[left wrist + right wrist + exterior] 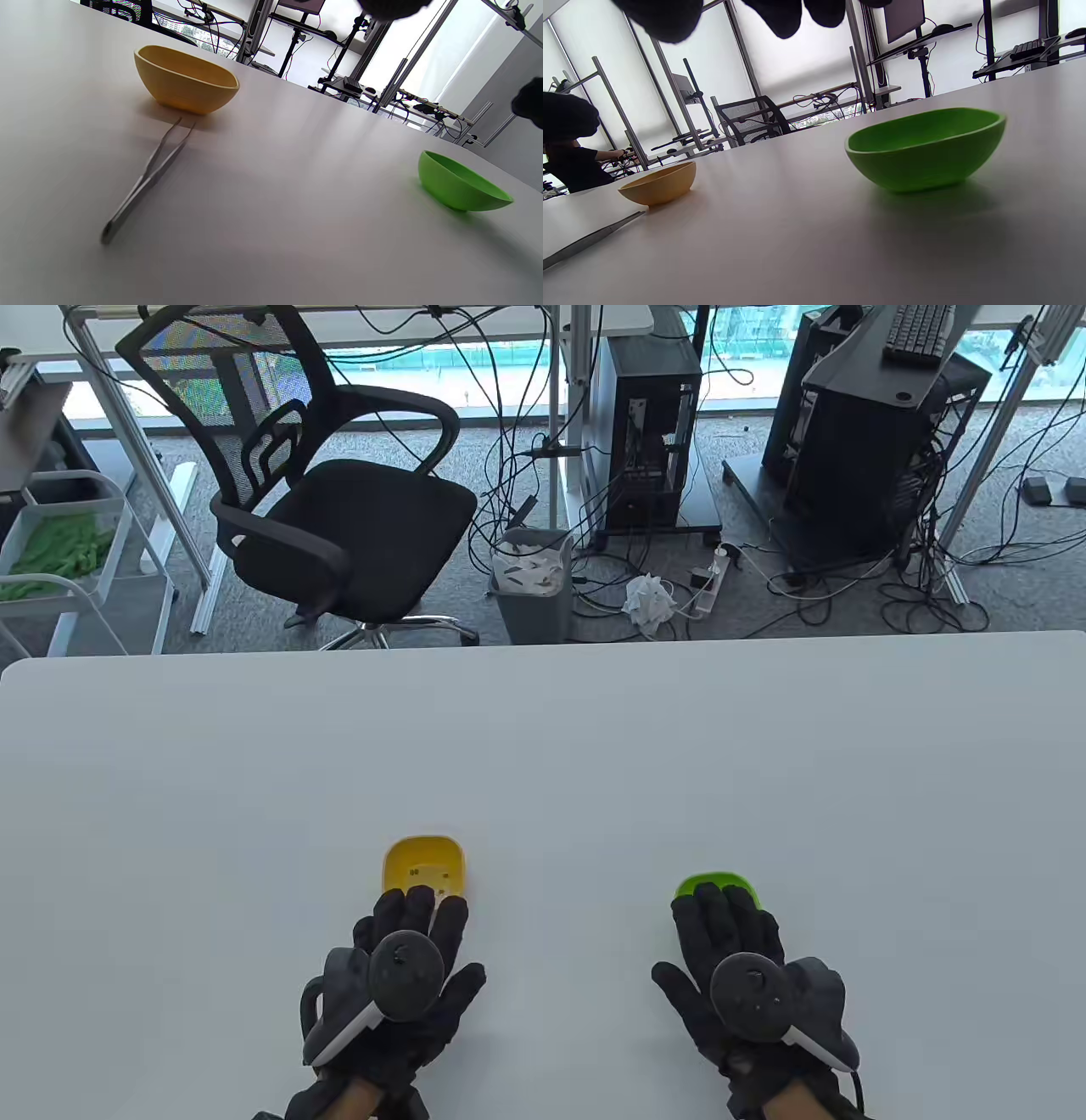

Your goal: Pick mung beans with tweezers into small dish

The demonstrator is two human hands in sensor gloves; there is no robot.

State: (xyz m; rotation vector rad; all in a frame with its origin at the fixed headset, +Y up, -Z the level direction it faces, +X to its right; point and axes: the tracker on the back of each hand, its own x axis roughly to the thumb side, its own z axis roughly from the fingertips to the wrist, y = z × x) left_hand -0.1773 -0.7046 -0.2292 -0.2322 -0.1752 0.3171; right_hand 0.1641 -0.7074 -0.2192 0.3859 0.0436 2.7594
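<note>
A yellow dish point(424, 864) with a few small dark beans inside sits on the white table point(543, 746), just beyond my left hand point(399, 976). A green dish point(717, 889) sits just beyond my right hand point(747, 976). Both hands hover above the table with fingers spread and hold nothing. Metal tweezers point(146, 180) lie flat on the table under my left hand, tips pointing at the yellow dish point(186, 80); they are hidden in the table view. The green dish point(925, 146) looks empty in the right wrist view, which also shows the tweezers point(589, 239) at lower left.
The table's far edge point(543, 640) lies well beyond the dishes. Past it stand an office chair point(322, 475), a grey bin point(530, 581) and computer towers with cables on the floor.
</note>
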